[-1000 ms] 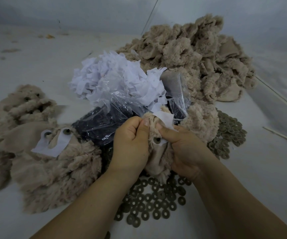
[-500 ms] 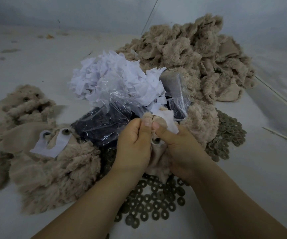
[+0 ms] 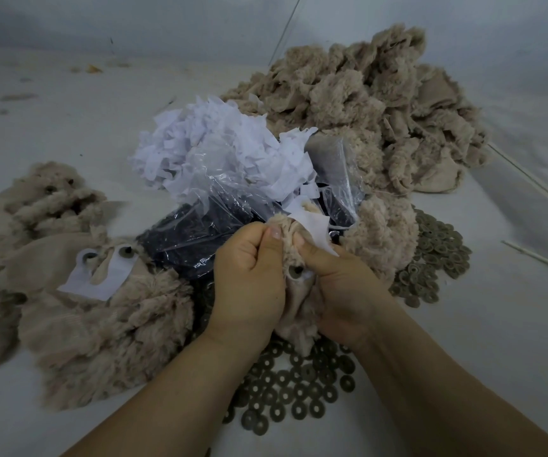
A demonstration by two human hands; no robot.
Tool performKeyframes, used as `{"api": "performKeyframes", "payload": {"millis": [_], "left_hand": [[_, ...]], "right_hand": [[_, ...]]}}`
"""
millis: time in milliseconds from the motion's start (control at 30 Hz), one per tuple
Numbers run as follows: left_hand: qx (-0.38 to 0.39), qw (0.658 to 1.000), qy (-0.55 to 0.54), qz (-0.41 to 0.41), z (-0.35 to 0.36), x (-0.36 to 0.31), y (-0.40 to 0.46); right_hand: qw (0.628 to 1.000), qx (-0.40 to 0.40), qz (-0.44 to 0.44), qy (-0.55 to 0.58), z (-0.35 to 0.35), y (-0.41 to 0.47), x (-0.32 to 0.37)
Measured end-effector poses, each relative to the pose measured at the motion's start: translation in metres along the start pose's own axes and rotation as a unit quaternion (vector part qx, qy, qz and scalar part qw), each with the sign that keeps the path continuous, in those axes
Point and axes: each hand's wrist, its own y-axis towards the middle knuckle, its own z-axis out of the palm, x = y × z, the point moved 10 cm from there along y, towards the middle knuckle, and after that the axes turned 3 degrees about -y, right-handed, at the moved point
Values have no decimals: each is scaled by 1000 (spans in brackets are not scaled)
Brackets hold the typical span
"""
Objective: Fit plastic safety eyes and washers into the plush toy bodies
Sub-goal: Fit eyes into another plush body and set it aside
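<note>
gripping plush body (image 3: 294, 310), left hand (image 3: 248, 275), right hand (image 3: 342, 285), washers (image 3: 294, 394) below

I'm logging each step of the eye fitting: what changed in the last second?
The thumbs drew together at the top of the plush body: the left hand and right hand now pinch the fabric close above the washer, beside the white paper piece. Both hands kept their grip. The loose washers, bag of eyes, paper scraps and plush piles stayed put.
</note>
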Motion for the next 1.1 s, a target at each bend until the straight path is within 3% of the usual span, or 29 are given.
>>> {"api": "performKeyframes", "payload": {"millis": [333,567,800,1100], "left_hand": [[2,998,45,46,2,-8,1],[-1,1000,18,20,-5,-1,5],[25,996,53,73,9,-17,-2],[6,998,52,33,-4,1,4]], "right_hand": [[1000,14,-9,3,2,-1,3],[999,-3,-3,-40,-2,1,3],[999,25,23,-22,1,-2,1],[1000,0,5,-24,-9,4,4]]}}
